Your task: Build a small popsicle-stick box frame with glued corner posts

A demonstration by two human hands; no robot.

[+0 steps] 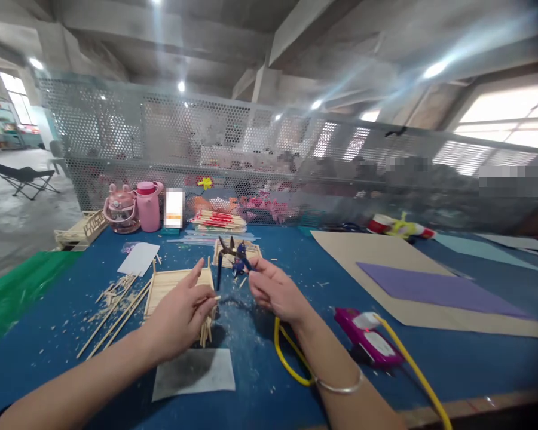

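My left hand [183, 307] is closed in a pinch, with the pale end of a short wooden stick [217, 297] showing at its fingertips. My right hand [275, 289] is wrapped round one handle of dark cutting pliers [229, 248], whose jaws stand apart and point up and left. Behind my left hand lies a small wooden stick frame [168, 283] with posts at its corners, partly hidden by the hand. Several short sticks [205, 334] are bunched just below my left fingers. Beyond the pliers is another small wooden piece [222, 254], partly covered.
Long sticks [121, 316] and cut scraps lie left on the blue table [269, 370]. A white sheet [195, 376] is in front. At right are a magenta power strip [367, 337] with a yellow cord and a purple sheet [434, 289]. Pink bottles [149, 206] stand behind.
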